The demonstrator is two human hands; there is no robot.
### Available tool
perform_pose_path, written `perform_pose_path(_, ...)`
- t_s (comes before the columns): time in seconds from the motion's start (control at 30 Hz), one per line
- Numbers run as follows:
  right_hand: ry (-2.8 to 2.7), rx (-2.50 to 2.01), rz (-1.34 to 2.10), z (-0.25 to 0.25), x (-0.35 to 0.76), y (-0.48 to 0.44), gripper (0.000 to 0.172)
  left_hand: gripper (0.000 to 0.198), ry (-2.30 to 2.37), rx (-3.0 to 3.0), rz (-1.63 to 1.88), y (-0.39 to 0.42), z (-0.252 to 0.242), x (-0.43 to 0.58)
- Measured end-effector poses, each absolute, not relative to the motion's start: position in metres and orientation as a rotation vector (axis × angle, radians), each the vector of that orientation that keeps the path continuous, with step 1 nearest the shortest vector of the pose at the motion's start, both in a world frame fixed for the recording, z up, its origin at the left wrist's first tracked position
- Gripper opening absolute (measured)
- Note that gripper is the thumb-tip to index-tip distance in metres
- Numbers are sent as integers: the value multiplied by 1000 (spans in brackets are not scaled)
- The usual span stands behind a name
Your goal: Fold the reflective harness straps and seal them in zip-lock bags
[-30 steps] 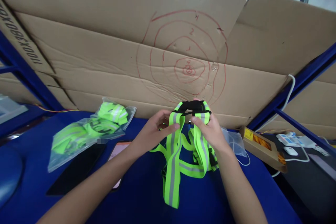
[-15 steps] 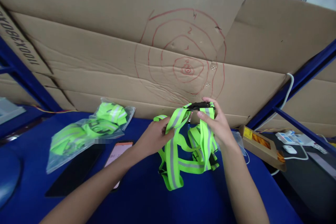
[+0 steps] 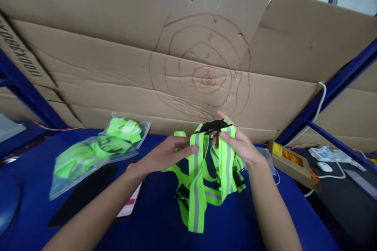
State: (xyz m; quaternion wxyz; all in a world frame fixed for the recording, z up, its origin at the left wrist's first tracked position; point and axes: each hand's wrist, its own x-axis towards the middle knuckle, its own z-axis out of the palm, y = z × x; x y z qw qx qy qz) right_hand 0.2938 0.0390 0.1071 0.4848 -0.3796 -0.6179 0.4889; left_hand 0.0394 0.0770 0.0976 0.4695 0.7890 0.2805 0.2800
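Observation:
Both my hands hold a neon-green reflective strap vest (image 3: 203, 172) with grey stripes above the blue table (image 3: 159, 223). My left hand (image 3: 165, 155) pinches one strap at its upper end. My right hand (image 3: 238, 145) grips the other strap just under the black top piece (image 3: 213, 126). The loose ends of the vest hang down and rest bunched on the table between my forearms.
Clear bags with folded green vests (image 3: 94, 147) lie at the left. A phone (image 3: 131, 202) and a black flat slab (image 3: 84, 194) lie near my left arm. A cardboard wall with a red drawn target (image 3: 207, 78) stands behind. An open yellow-labelled box (image 3: 294, 164) and white cables sit at the right.
The vest's straps were pulled apart and tilted half a second ago; now they hang side by side again, lower, with both hands closer to the table.

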Motion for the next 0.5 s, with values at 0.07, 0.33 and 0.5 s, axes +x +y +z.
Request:
perform_pose_path(0.07, -1567, -983, 1113, 102, 294, 43, 80, 41, 887, 2066, 898, 79, 96, 37)
perform_pose_path(0.33, -1262, -895, 1297, 104, 281, 42, 90, 67, 720, 1953, 1147, 79, 90, 43)
perform_pose_path(0.5, -1229, -800, 1403, 103, 261, 37, 91, 66, 416, 1626, 830, 68, 89, 58)
